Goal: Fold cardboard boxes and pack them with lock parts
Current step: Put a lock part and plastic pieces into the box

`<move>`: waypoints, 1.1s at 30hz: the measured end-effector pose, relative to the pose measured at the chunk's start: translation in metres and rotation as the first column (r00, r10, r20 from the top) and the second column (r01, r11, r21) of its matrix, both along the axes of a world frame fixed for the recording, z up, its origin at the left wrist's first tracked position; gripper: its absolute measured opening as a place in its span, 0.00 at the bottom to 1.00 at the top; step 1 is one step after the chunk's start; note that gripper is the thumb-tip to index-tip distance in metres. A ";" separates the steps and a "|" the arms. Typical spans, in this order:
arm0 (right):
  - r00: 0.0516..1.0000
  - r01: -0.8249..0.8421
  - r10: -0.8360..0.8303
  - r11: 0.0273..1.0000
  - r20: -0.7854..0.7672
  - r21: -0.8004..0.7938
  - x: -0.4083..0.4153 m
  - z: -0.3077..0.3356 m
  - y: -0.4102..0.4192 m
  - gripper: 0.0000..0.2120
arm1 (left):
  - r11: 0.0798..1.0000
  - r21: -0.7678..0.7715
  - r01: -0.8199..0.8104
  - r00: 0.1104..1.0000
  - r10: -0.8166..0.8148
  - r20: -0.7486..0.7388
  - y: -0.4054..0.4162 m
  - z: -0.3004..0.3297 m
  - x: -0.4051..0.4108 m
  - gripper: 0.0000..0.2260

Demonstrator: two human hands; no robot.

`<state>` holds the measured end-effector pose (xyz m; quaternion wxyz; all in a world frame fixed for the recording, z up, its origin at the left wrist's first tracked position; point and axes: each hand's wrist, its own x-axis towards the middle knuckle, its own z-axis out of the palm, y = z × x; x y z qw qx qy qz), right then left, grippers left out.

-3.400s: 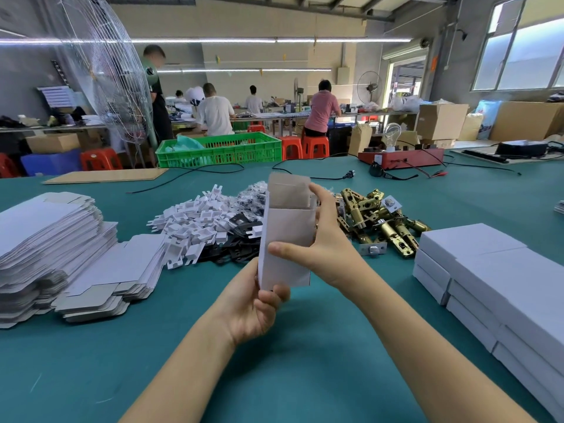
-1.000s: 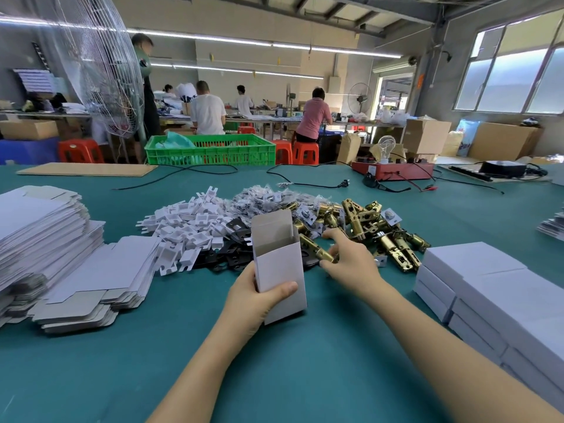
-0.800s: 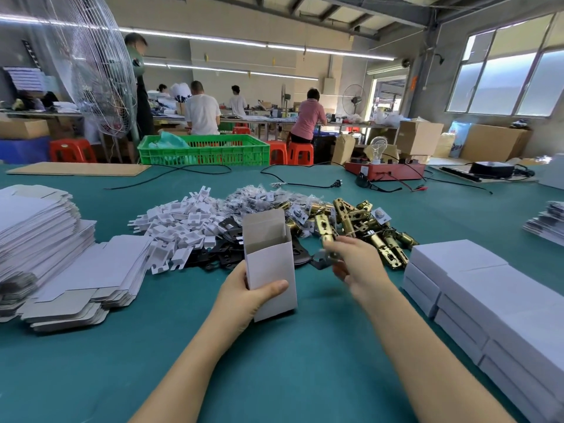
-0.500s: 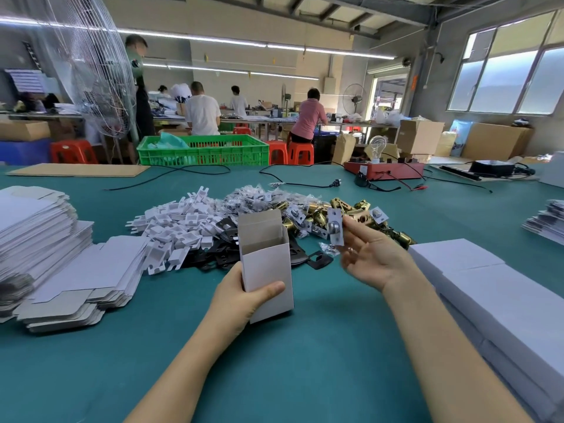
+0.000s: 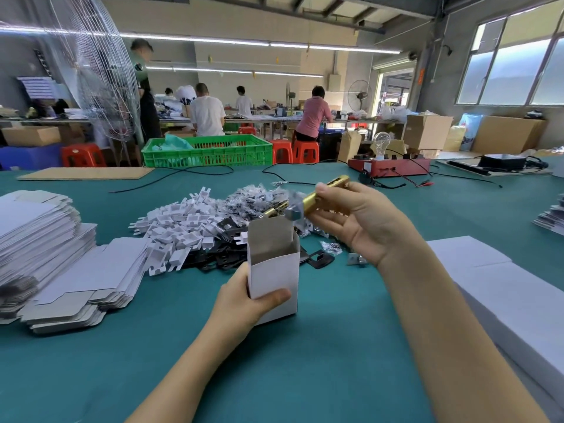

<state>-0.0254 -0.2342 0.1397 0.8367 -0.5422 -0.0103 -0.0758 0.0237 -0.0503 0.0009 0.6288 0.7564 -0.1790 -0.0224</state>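
Observation:
My left hand (image 5: pixel 244 300) grips a small white cardboard box (image 5: pixel 274 270) that stands upright on the green table (image 5: pixel 305 361), its top flap raised and its mouth open. My right hand (image 5: pixel 360 221) holds a brass lock latch (image 5: pixel 323 193) tilted above and to the right of the box's opening, its lower end blurred near the flap. Behind the box lie a heap of white plastic parts (image 5: pixel 183 230), black plates (image 5: pixel 222 257) and small bagged pieces (image 5: pixel 256 199).
Stacks of flat box blanks (image 5: pixel 45 248) lie at the left. Closed white boxes (image 5: pixel 503 288) are lined up at the right. A green crate (image 5: pixel 210 151), a red device with a bulb (image 5: pixel 387 166) and cables sit at the table's far side. People work at benches beyond.
My right hand picked a brass latch from the pile and lifted it over the box's open top. My left hand lowered the box onto the table and keeps holding it.

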 end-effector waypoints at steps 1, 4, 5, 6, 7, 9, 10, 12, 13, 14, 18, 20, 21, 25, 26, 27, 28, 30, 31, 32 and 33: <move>1.000 -0.017 0.017 0.999 -0.009 -0.037 0.002 -0.001 0.008 0.10 | 1.000 0.001 -0.003 1.000 0.003 -0.001 0.000 0.000 0.000 0.25; 1.000 -0.006 0.001 0.988 -0.029 -0.157 0.007 -0.008 0.025 0.12 | 1.000 -0.004 -0.003 1.000 0.003 0.000 0.000 0.000 0.000 0.26; 0.999 0.010 -0.016 0.984 -0.034 -0.179 0.008 -0.010 0.028 0.12 | 1.000 -0.005 -0.005 1.000 0.005 0.000 0.000 -0.001 0.001 0.27; 0.999 0.031 -0.039 0.979 -0.034 -0.202 0.009 -0.011 0.030 0.13 | 1.000 -0.003 -0.007 1.000 0.007 0.000 0.000 -0.001 0.001 0.27; 0.997 0.059 -0.067 0.972 -0.028 -0.228 0.009 -0.012 0.031 0.13 | 1.000 0.001 -0.010 1.000 0.010 0.002 -0.001 -0.001 0.001 0.26; 0.991 0.128 -0.130 0.947 0.011 -0.296 0.010 -0.014 0.033 0.13 | 1.000 0.014 -0.019 1.000 0.019 0.009 -0.001 -0.001 0.002 0.22; 0.985 0.173 -0.169 0.920 0.042 -0.350 0.011 -0.016 0.035 0.13 | 1.000 0.017 -0.024 1.000 0.024 0.013 -0.001 -0.001 0.001 0.21; 0.959 0.283 -0.250 0.806 0.134 -0.520 0.012 -0.019 0.038 0.14 | 0.999 0.017 -0.032 0.999 0.031 0.018 -0.001 0.000 0.000 0.21; 0.945 0.327 -0.268 0.723 0.191 -0.609 0.013 -0.020 0.040 0.15 | 0.999 0.017 -0.033 0.999 0.033 0.019 -0.001 0.000 -0.001 0.21; 0.933 0.360 -0.265 0.636 0.244 -0.683 0.012 -0.020 0.042 0.15 | 0.999 0.013 -0.035 0.999 0.035 0.018 -0.001 0.001 -0.002 0.21; 0.886 0.463 -0.208 0.351 0.415 -0.814 0.008 -0.020 0.047 0.15 | 0.999 0.019 -0.044 0.999 0.044 0.021 -0.001 0.002 -0.004 0.21; 0.874 0.486 -0.160 0.261 0.459 -0.834 0.007 -0.021 0.049 0.15 | 0.999 0.029 -0.046 0.999 0.045 0.027 -0.002 0.003 -0.004 0.21; 0.870 0.493 -0.139 0.217 0.473 -0.842 0.007 -0.021 0.049 0.15 | 0.998 0.032 -0.048 0.999 0.047 0.028 -0.002 0.003 -0.004 0.20; 0.869 0.493 -0.111 0.094 0.483 -0.865 0.012 -0.025 0.050 0.15 | 0.997 0.063 -0.048 0.998 0.046 0.038 -0.002 0.003 -0.004 0.19; 0.872 0.486 -0.107 0.086 0.477 -0.869 0.012 -0.026 0.050 0.14 | 0.997 0.068 -0.047 0.998 0.044 0.044 -0.002 0.002 -0.004 0.19; 0.873 0.485 -0.107 0.086 0.476 -0.870 0.012 -0.027 0.050 0.14 | 0.996 0.071 -0.048 0.998 0.044 0.051 -0.002 0.002 -0.004 0.18; 0.870 0.490 -0.113 0.096 0.479 -0.867 0.012 -0.028 0.049 0.14 | 0.996 0.072 -0.049 0.997 0.045 0.057 -0.002 0.001 -0.004 0.18; 0.862 0.504 -0.131 0.126 0.489 -0.855 0.010 -0.028 0.047 0.14 | 0.996 0.070 -0.051 0.997 0.046 0.067 -0.001 0.000 -0.003 0.18; 0.859 0.509 -0.132 0.126 0.494 -0.851 0.010 -0.027 0.046 0.14 | 0.996 0.071 -0.050 0.997 0.045 0.070 -0.002 -0.001 -0.002 0.18; 0.856 0.513 -0.127 0.106 0.501 -0.852 0.009 -0.027 0.046 0.14 | 0.996 0.075 -0.049 0.996 0.043 0.074 -0.002 -0.001 -0.001 0.18; 0.849 0.523 -0.115 0.059 0.515 -0.850 0.009 -0.027 0.046 0.14 | 0.996 0.081 -0.049 0.996 0.043 0.076 -0.002 -0.001 -0.001 0.18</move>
